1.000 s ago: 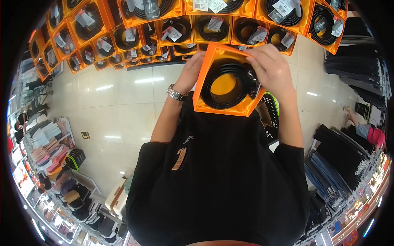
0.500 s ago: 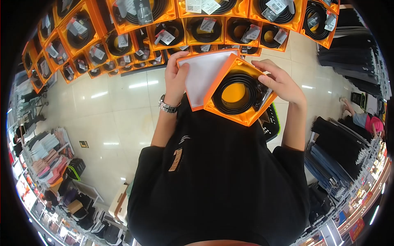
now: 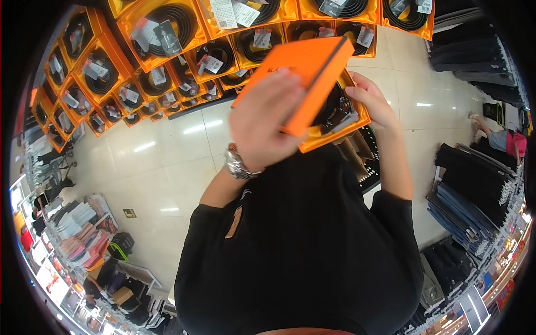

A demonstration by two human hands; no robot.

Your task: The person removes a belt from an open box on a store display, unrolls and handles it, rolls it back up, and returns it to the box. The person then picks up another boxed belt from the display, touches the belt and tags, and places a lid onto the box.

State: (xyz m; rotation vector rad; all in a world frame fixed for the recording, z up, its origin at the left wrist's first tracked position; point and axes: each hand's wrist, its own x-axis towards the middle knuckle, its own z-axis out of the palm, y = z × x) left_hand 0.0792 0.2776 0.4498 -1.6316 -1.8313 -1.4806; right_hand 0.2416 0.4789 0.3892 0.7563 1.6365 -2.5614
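An orange lid (image 3: 312, 61) is tilted over an orange box (image 3: 328, 139) lined with shiny satin. Inside the box, a coiled black belt (image 3: 335, 109) shows only in part, the lid covering the rest. My left hand (image 3: 268, 117), blurred and wearing a metal watch (image 3: 239, 162), lies against the lid's outer face and holds it. My right hand (image 3: 373, 100) grips the box at its right side, thumb on the rim.
Rows of open orange boxes with coiled belts (image 3: 100, 71) fill the display above. A black basket (image 3: 369, 162) with cardboard stands beyond my right forearm. Clothing racks (image 3: 474, 195) line the right, folded clothes (image 3: 84, 234) the left. A person in pink (image 3: 516, 144) is at far right.
My left hand has brought the lid up and rightward over the box, its orange outer face now showing instead of the white inside. The view has shifted a little.
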